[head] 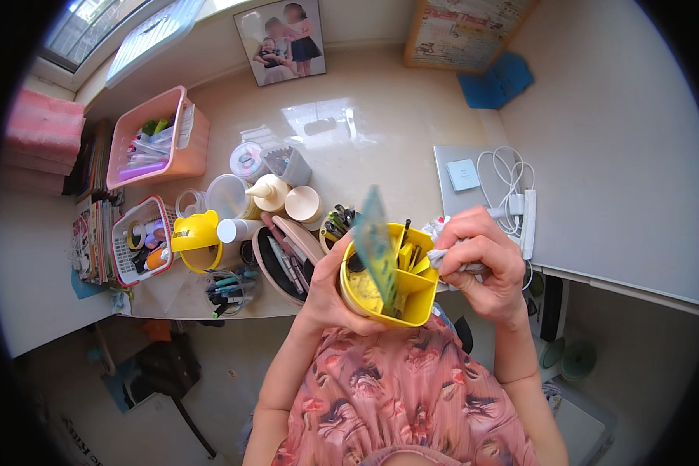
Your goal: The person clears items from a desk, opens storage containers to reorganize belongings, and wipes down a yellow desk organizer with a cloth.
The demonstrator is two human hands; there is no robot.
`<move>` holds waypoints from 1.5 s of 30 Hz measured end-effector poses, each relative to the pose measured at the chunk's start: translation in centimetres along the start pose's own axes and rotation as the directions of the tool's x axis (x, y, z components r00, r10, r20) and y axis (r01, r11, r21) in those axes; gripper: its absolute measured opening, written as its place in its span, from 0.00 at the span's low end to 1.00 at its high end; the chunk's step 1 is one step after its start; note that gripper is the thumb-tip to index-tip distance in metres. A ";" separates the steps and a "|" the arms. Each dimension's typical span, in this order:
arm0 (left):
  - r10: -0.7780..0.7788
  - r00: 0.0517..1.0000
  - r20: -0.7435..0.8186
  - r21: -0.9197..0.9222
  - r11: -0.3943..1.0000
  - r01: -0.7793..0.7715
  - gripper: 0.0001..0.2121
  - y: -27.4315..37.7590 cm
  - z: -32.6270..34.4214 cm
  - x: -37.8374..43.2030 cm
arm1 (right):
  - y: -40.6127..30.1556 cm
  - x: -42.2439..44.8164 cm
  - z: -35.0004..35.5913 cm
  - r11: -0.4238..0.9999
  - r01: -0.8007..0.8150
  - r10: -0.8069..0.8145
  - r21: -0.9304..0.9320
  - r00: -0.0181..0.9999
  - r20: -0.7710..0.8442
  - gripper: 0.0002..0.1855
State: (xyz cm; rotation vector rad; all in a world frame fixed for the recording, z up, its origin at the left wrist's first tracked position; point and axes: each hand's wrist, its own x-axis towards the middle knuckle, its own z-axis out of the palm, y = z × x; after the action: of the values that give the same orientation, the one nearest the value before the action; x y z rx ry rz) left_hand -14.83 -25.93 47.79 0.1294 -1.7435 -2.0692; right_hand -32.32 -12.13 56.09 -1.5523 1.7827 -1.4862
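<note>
My left hand (332, 291) grips a yellow divided desk organizer (418, 294) from its left side, above the desk's front edge and close to my chest. A translucent teal plastic stencil or ruler (376, 253) stands tilted in it, and small yellow pieces and a dark pen-like stick are in the rear compartment. Fingers of my right hand (483, 262) pinch a crumpled whitish cloth or tissue (442, 256) at the organizer's right rim. Just behind the organizer, a round holder of pens (339, 220) stands partly hidden by my left hand.
Left on the desk are a pink basket (195, 145), a white basket (172, 233), a yellow lidded cup (197, 244), an open pencil case (285, 256), clear tubs and a pump bottle (271, 193). A silver laptop-like slab (445, 201) and white cables (501, 169) lie right.
</note>
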 end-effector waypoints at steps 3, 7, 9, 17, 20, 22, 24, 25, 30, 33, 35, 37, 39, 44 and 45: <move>0.067 0.998 -0.018 -0.013 0.998 -0.068 0.49 -0.3 -0.1 0.1 | -0.2 0.8 0.3 0.997 -0.075 0.075 -0.016 0.997 -0.027 0.11; 0.117 0.991 0.063 0.147 0.981 -0.126 0.46 1.1 -0.3 0.7 | 1.2 0.1 1.0 0.986 -0.165 0.167 0.026 0.972 -0.165 0.08; 0.161 0.986 -0.032 0.162 0.975 -0.154 0.45 0.7 -0.2 0.6 | 1.6 -1.7 1.5 0.956 -0.219 0.254 0.197 0.952 -0.172 0.06; 0.341 0.928 -0.152 0.344 0.898 -0.274 0.49 -0.8 0.2 1.6 | -0.4 -2.9 4.4 0.933 -0.360 0.356 0.010 0.918 -0.175 0.28; 0.342 0.931 -0.131 0.363 0.890 -0.276 0.46 -1.4 0.6 1.7 | 0.3 -2.6 4.1 0.955 -0.293 0.275 -0.055 0.937 -0.213 0.34; 0.271 0.954 -0.130 0.289 0.930 -0.225 0.42 -1.6 1.2 1.2 | 1.3 -2.4 3.3 0.965 -0.262 0.254 -0.022 0.949 -0.185 0.35; 0.138 0.981 -0.135 0.136 0.983 -0.120 0.38 -1.2 1.6 0.3 | 2.4 -2.7 2.4 0.935 -0.323 0.338 0.146 0.936 -0.095 0.34; 0.066 0.990 -0.127 0.061 0.996 -0.058 0.40 -0.9 1.5 0.2 | 2.7 -2.9 2.0 0.908 -0.355 0.374 0.224 0.927 -0.045 0.34; -0.175 0.978 -0.111 -0.286 0.948 0.137 0.56 -0.5 1.5 0.6 | 4.7 -3.3 0.7 0.722 -0.484 0.450 0.495 0.871 0.195 0.29; -0.283 0.958 -0.044 -0.407 0.881 0.242 0.60 -2.1 0.9 0.5 | 4.1 -1.9 1.1 0.446 -0.643 0.629 0.623 0.720 0.293 0.30; -0.364 0.926 -0.099 -0.476 0.835 0.277 0.53 -2.6 0.3 0.1 | 3.6 -1.0 1.7 0.557 -0.580 0.631 0.595 0.761 0.151 0.31; -0.350 0.921 -0.170 -0.513 0.830 0.220 0.50 -2.1 0.1 0.6 | 3.2 -0.2 2.9 0.756 -0.425 0.553 0.498 0.821 -0.140 0.32; -0.313 0.918 -0.242 -0.499 0.852 0.160 0.48 -2.2 0.0 1.1 | 2.6 0.8 2.5 0.533 -0.264 0.551 0.804 0.829 -0.092 0.33; -0.336 0.895 -0.292 -0.517 0.843 0.148 0.46 -1.0 0.3 2.1 | 2.2 2.2 4.2 0.972 -0.114 0.158 0.205 0.964 -0.215 0.27; -0.336 0.891 -0.305 -0.514 0.846 0.144 0.45 -1.0 0.2 2.1 | 2.3 2.3 4.4 0.998 -0.065 0.063 0.001 0.974 -0.216 0.26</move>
State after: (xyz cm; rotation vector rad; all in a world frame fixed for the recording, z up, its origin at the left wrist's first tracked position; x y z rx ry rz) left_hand -17.08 -26.43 47.29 0.5931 -0.9833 -2.3935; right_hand -30.79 -16.51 53.26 -1.3654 1.9378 -1.6742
